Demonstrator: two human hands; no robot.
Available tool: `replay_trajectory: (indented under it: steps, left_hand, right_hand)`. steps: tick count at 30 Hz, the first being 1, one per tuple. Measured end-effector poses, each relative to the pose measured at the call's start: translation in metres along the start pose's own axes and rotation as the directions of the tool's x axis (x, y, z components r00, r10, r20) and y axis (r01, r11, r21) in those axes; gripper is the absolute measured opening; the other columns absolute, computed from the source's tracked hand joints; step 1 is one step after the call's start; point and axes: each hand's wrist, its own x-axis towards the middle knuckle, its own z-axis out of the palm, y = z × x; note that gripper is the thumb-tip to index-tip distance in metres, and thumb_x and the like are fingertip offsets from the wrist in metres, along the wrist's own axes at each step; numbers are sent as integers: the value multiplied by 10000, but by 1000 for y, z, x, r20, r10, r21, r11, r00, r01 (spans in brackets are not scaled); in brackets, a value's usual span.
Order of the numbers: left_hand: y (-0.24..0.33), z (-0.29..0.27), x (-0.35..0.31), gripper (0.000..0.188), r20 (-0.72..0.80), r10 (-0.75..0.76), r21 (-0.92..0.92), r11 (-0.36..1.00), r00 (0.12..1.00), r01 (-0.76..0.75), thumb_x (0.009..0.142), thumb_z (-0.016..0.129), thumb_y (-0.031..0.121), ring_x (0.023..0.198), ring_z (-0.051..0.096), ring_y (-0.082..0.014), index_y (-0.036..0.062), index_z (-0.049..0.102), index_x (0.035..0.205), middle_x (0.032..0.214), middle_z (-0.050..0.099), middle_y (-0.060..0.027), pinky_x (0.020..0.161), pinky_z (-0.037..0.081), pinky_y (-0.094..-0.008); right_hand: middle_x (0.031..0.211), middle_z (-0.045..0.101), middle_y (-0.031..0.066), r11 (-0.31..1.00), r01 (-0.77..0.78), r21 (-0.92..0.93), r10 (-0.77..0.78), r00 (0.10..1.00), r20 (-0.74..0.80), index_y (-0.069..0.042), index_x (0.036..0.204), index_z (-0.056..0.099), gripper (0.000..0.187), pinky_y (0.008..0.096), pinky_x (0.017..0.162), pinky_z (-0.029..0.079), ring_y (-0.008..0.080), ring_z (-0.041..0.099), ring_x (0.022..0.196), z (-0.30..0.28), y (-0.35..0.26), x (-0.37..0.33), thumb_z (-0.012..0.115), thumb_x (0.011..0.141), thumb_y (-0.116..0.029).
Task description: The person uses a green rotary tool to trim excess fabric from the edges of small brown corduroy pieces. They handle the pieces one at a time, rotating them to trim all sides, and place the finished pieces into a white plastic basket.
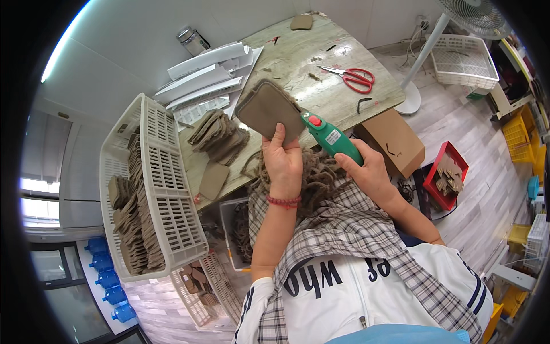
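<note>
My left hand [283, 160] grips a flat brown pad [269, 112] with rounded corners by its lower edge, thumb on its face. Wrapped round a green handheld electric cutter [332, 137] with a red button, my right hand [366, 172] keeps the tool's head against the pad's right edge. Brown trimmed strips [315, 178] lie heaped on my lap over a checked apron [332, 223]. To the left on the table, a stack of brown pads [220, 137] sits beside a single flat pad [214, 179].
Red-handled scissors [358, 79] and papers [206, 80] lie on the table [286, 51]. A white crate [172, 189] packed with brown pads stands at left. Right of the table are a cardboard box [392, 137], a red tray [458, 155] and a standing fan [424, 51].
</note>
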Motion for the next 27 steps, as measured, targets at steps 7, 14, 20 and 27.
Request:
replay_trajectory:
  steps: [7,14,20,27]
  left_hand:
    - [-6,-11,-12,362,4,-71,79,994,997,71,896,588,-13,1143,558,-230,50,512,1244,1234,582,-86,1025,451,-393]
    - [-8,-16,-25,325,-16,-129,117,985,992,130,883,587,-48,1067,603,-216,40,518,1188,1171,612,-89,952,504,-360]
    - [10,-25,-32,335,6,-186,220,959,983,180,873,587,-65,1037,617,-209,29,519,1188,1152,621,-97,927,514,-347]
    - [46,-26,-28,324,60,-175,440,888,983,131,860,577,-85,989,629,-182,15,529,1164,1113,634,-85,850,531,-323]
  right_hand:
    - [733,624,57,1000,10,16,-10,1000,-14,25,1081,597,387,268,599,466,99,562,650,-2,-1,3,687,872,-288]
    - [719,622,45,999,38,24,-38,999,-19,23,1076,605,376,258,593,462,90,559,641,-7,5,9,685,876,-285]
    - [733,622,48,999,21,48,-22,999,36,18,1077,613,370,256,592,458,84,552,634,-15,3,10,685,875,-283]
    - [722,591,30,1000,-15,5,14,989,150,13,1073,609,348,252,576,444,77,541,629,-38,9,5,686,870,-259]
